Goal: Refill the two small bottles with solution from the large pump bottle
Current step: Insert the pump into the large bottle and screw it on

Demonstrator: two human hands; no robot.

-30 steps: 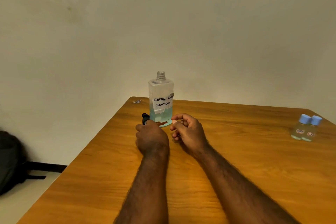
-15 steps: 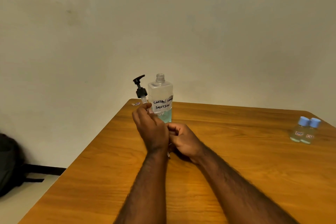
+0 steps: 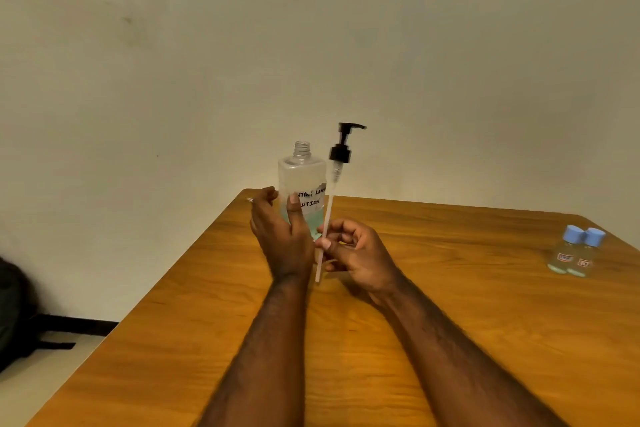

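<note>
**Pump Assembly Held Beside the Uncapped Bottle**

The work surface is a wooden table with an orange-brown grain finish (image 3: 450,305). It stands against a plain cream-coloured wall (image 3: 346,45). A dark bag (image 3: 10,308) lies on the pale floor at the table's left side.

The large clear rectangular plastic bottle (image 3: 302,177) stands upright near the far edge of the table. Its threaded neck is uncapped. A white label with handwritten lettering crosses its front, and pale blue-green liquid fills only its lower part.

The left hand (image 3: 280,236) wraps the bottle's lower body, thumb across the front over the label, fingers around the left side.

The right hand (image 3: 356,253) pinches the white dip tube of the black pump head assembly (image 3: 341,149) between thumb and fingertips. The assembly is held nearly upright, just right of the bottle, with the nozzle pointing right and the tube's lower end just above the table.

The two small clear bottles with light blue caps (image 3: 575,253) stand touching side by side near the right edge of the table, well apart from both hands. Both are capped.
</note>
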